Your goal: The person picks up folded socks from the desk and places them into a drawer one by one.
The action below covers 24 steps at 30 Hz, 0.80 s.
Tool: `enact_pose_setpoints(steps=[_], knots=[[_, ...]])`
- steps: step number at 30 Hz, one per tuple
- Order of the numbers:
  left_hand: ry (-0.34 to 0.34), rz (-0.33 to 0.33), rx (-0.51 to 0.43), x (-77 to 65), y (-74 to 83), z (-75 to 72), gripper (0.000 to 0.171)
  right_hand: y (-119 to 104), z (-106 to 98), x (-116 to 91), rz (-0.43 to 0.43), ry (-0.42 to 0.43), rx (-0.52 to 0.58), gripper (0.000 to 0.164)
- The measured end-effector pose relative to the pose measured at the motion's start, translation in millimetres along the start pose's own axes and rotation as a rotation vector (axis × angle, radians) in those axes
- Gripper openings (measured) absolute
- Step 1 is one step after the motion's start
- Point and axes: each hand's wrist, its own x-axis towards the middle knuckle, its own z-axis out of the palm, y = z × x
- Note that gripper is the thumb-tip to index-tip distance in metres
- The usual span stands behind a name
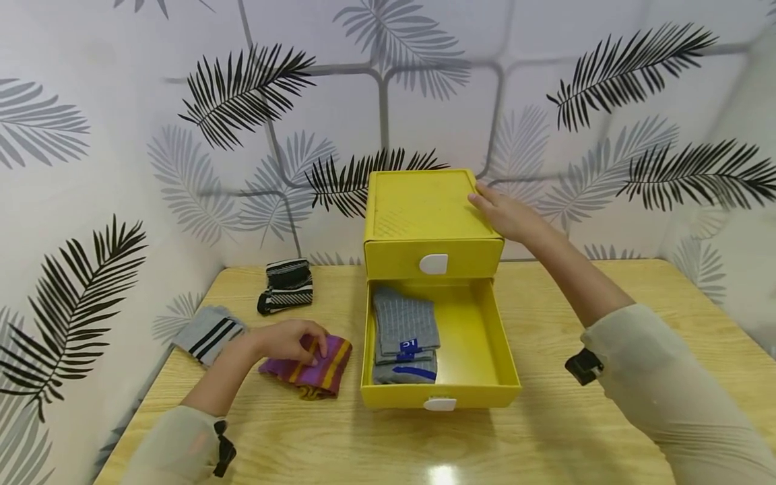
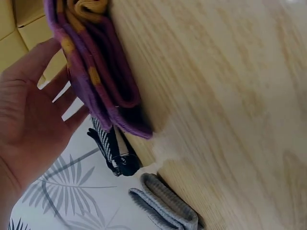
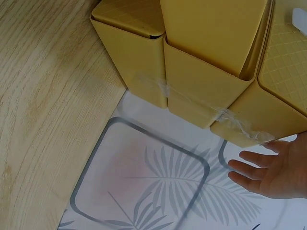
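Observation:
My left hand (image 1: 289, 340) is over a folded pair of purple socks (image 1: 336, 367) with orange stripes, its fingertips touching the upper side. Seen from the left wrist, the fingers (image 2: 57, 88) are spread against the purple knit, not wrapped round it. At the top right edge of the yellow drawer unit (image 1: 424, 202), my right hand (image 1: 506, 214) rests with fairly straight fingers. Below, the lower drawer (image 1: 475, 337) is pulled out; folded grey socks (image 1: 407, 327) with blue marks lie along its left side. The upper drawer (image 1: 394, 259) is closed.
Folded black-and-white socks (image 1: 289, 286) lie at the back left of the wooden table (image 1: 576, 417). Grey socks (image 1: 209, 333) with black stripes are near the left edge, partly behind my left forearm. A leaf-patterned wall (image 1: 436, 128) stands right behind the drawer unit.

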Motion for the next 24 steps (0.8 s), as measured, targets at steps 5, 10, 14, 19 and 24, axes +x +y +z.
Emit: enact_pose_setpoints(steps=[5, 10, 14, 19, 24], knots=[[0.015, -0.031, -0.001, 2.6, -3.5, 2.8, 0.014, 0.2, -0.4, -0.7, 0.001, 0.003, -0.004, 0.067], [0.081, -0.137, 0.022, 4.6, -1.6, 4.0, 0.020, 0.6, -2.3, -1.0, 0.016, 0.002, 0.001, 0.067], [0.166, -0.229, 0.081, 4.8, 1.8, 6.4, 0.022, 1.2, -2.7, -0.6, 0.028, -0.005, 0.000, 0.067], [0.212, -0.212, 0.086, 2.7, 4.3, 7.5, 0.019, 0.6, -2.0, 0.9, 0.025, 0.001, -0.008, 0.067], [0.097, -0.192, -0.048, -5.2, 5.7, 3.6, 0.022, -0.2, 0.2, 0.5, 0.019, 0.013, -0.013, 0.065]])
